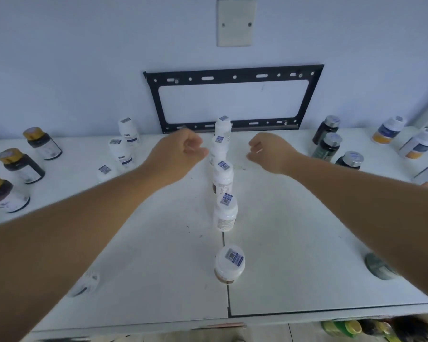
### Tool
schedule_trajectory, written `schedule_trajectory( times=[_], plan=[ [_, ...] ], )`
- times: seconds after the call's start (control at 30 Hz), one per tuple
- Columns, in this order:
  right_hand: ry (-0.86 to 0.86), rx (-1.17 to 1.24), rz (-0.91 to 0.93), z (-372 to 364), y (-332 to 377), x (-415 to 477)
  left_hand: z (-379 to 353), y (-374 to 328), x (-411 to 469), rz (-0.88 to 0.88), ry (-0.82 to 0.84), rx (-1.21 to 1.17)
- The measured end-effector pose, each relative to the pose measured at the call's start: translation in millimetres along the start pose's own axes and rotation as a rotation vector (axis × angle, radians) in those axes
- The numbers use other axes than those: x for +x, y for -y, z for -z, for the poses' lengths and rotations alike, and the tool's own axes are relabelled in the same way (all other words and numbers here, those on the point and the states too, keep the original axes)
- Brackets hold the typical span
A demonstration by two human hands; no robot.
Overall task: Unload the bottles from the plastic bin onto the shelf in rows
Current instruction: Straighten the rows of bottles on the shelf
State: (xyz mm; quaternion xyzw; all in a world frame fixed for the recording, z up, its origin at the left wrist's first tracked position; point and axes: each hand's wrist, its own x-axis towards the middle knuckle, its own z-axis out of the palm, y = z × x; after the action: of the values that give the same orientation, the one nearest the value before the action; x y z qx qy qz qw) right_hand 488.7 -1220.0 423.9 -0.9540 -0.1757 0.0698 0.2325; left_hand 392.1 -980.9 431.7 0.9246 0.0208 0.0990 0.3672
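A row of several white bottles runs down the middle of the white shelf (294, 230), from the wall to the nearest bottle (229, 264). The second bottle from the back (219, 146) stands between my two hands. My left hand (181, 154) is curled at its left side, fingers closed and nearly touching it. Loosely curled, my right hand (269, 151) hangs a little to the bottle's right and holds nothing. The plastic bin is out of view.
Dark bottles with gold caps (22, 165) stand at the left, white bottles (120, 153) left of centre, dark bottles with silver caps (328, 144) and white-orange bottles (388, 130) at the right. A black bracket (234, 77) hangs on the wall. One bottle (378, 266) sits under my right forearm.
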Motion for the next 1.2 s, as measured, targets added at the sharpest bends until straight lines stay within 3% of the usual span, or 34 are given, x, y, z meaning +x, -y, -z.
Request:
schedule_trajectory(
  times=[0.13, 0.27, 0.4, 0.67, 0.9, 1.2],
  plan=[
    [-0.032, 0.061, 0.001, 6, 5, 39, -13, 10, 45, 0.055, 0.139, 0.027],
    [-0.024, 0.124, 0.047, -9, 7, 80, -40, 24, 64, -0.009, 0.243, 0.041],
    [0.069, 0.132, 0.087, -29, 9, 112, -60, 33, 71, -0.022, 0.218, -0.039],
    [-0.022, 0.07, 0.084, -47, 11, 141, -60, 33, 73, -0.006, 0.195, -0.032],
    [0.046, 0.05, 0.081, -45, 11, 140, -56, 27, 72, 0.008, 0.219, -0.015],
    [0.137, -0.227, 0.049, 51, 5, 70, -22, -18, 63, -0.083, 0.185, 0.139]
  ],
)
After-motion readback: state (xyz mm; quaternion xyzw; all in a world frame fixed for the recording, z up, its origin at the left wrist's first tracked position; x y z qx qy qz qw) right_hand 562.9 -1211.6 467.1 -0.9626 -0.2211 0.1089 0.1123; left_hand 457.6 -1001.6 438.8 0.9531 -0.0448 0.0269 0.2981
